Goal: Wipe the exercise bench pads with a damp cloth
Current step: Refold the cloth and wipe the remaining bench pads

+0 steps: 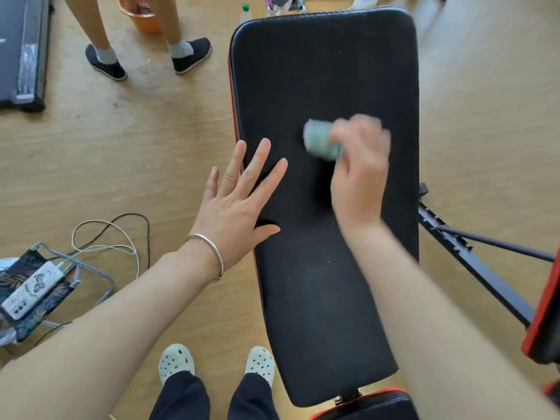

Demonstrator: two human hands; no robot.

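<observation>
Two hands are working over one long black bench pad (324, 86) with red edging; a second pad (372, 406) is showing only as a cut-off strip at the bottom edge. The right hand (359, 174) is gripping one pale green cloth (322, 144), its fingers (357, 131) curling closed around the cloth's right end, so the cloth is projecting leftward from the fingers and lying over the middle of the pad. Motion blur is obscuring the cloth's folds and whether it is pressing on the pad. The left hand (239, 201), with one silver bangle (209, 253) on its wrist, is lying open and flat, fingers spread, across the pad's left edge. Two white clogs (177, 362) are standing on the wooden floor (136, 147) just beside the pad.
</observation>
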